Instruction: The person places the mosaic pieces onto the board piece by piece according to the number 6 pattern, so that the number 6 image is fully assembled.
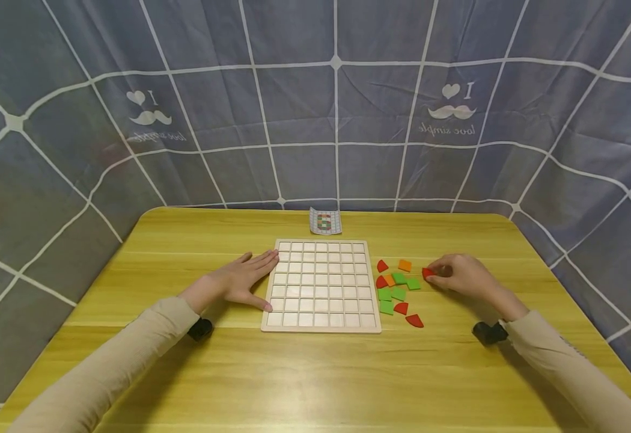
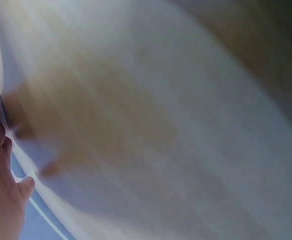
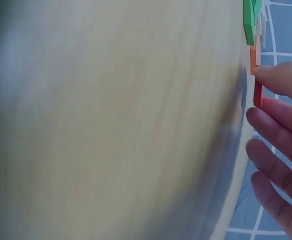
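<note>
In the head view my left hand (image 1: 245, 279) lies with fingers spread, its fingertips on the left edge of a pale wooden grid board (image 1: 321, 329). The left wrist view shows that hand (image 2: 3, 175) at the board's rim. To the right of the board, my right hand (image 1: 461, 276) pinches a red quarter-circle tile (image 1: 427, 273) between thumb and fingers. In the right wrist view the red tile (image 3: 258, 92) stands edge-on at the thumb tip. Several loose tiles lie between board and right hand: green squares (image 1: 385, 294), an orange square (image 1: 404, 265) and red quarter-circles (image 1: 414, 320).
A small paper card (image 1: 325, 222) with a coloured figure on a grid sits behind the board, near the back edge of the wooden table (image 1: 315, 379). A grey-blue curtain (image 1: 304, 108) with white lines surrounds the table's back and sides.
</note>
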The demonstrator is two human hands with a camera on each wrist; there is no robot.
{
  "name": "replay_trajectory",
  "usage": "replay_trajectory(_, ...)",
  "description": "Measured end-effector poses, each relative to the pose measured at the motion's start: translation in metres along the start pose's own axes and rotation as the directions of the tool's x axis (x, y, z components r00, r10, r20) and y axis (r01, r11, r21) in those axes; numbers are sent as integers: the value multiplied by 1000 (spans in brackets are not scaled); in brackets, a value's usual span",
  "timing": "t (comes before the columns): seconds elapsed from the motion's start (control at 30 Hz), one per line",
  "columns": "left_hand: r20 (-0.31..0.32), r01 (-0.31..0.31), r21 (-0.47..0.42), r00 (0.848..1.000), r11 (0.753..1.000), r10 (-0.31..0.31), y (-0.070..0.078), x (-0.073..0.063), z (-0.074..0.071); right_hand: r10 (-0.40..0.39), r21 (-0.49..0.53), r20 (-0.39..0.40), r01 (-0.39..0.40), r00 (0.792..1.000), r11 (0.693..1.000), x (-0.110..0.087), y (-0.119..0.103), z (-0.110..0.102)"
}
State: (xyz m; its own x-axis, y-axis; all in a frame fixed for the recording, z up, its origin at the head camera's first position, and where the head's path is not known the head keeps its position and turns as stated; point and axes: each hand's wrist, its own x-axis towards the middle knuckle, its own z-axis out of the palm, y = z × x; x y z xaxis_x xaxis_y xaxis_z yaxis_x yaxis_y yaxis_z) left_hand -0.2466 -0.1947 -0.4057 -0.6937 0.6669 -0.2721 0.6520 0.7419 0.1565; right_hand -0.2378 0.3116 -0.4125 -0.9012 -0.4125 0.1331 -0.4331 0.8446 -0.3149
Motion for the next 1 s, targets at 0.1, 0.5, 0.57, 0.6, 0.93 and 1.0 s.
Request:
replay_trajectory(0.1,-3,-4,6,1000,1000,4,-1,0,0,4,-5,-24,-4,1000,1000,2,-4,1)
replay_trajectory(0.5,9,3,38,1000,999,-3,0,0,2,27,3,-78,-27,997,1000,16,-29,5)
replay_trajectory(0.57,11,6,42,1000,999,-7,0,0,2,30,9,-82,-29,996,1000,18,-34,6)
replay_trajectory(0.6,11,7,43,1000,999,-8,0,0,2,31,11,-84,-30,996,999,19,-36,6)
replay_trajectory(0.93,7,5,48,1000,999,-6,0,0,1,10,44,-105,-5,994,999,35,-60,11)
replay_trajectory(1.0,6,4,49,1000,999,-4,-1,0,1,9,53,-103,-4,995,999,39,-65,13)
